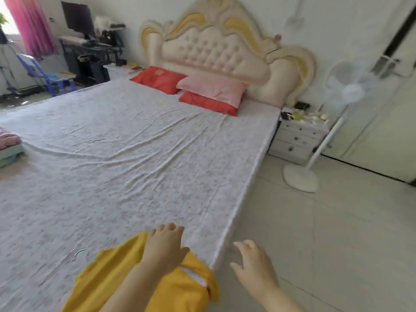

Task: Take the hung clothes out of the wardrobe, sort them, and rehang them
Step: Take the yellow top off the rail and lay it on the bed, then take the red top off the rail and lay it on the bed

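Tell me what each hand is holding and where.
Nothing is gripped: the left hand rests on the yellow garment at its far edge, the right hand is empty.

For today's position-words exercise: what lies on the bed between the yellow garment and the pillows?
Nothing but bare, wrinkled bedsheet between the yellow garment and the pillows, as the head view shows.

The yellow garment point(126, 278) runs off the bottom edge, and the left hand point(165, 244) covers part of it. Beside it only a blurred metal hook point(80, 253) shows. The folded stack point(9, 147) is cut by the left edge. The small items point(308, 115) on the nightstand point(297, 138) are too small to tell.
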`<state>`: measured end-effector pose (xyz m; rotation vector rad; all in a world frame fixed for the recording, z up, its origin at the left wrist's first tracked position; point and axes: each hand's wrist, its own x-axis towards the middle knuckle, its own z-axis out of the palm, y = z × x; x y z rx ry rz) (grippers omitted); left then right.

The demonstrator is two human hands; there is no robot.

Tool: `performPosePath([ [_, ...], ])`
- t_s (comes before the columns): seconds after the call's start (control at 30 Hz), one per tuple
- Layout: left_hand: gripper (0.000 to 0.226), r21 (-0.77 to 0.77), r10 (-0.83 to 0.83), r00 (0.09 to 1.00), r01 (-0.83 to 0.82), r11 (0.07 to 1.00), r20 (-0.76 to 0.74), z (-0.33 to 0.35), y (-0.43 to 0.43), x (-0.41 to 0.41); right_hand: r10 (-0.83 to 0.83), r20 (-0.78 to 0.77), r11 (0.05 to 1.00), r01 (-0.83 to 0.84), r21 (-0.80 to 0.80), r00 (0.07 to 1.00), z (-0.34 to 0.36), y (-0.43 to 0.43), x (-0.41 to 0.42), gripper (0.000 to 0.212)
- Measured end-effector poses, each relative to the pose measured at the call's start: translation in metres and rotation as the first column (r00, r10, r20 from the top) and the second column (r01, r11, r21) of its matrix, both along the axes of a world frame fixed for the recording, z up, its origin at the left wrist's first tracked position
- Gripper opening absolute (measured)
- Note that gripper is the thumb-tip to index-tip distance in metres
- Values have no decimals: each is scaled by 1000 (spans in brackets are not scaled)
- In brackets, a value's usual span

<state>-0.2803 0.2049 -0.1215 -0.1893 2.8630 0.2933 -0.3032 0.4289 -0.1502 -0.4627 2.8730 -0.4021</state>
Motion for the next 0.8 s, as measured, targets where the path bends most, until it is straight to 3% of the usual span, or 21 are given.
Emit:
performPosePath([
  [0.2,55,-20,-468,882,468,884,-57,23,167,-23,-426,-49,903,428,43,904,17,161,79,51],
  [0.4,54,-1,-784,608,790,613,-126,37,357,19,-775,-86,625,780,45,626,34,304,204,49],
  [0.6,53,9,-950,280,959,282,-136,46,533,118,-949,-85,303,953,21,303,45,415,351,52],
  [0.8,53,-20,-981,5,1000,9,-196,59,664,221,-992,-124,19,1000,23,22,59,495,464,52],
])
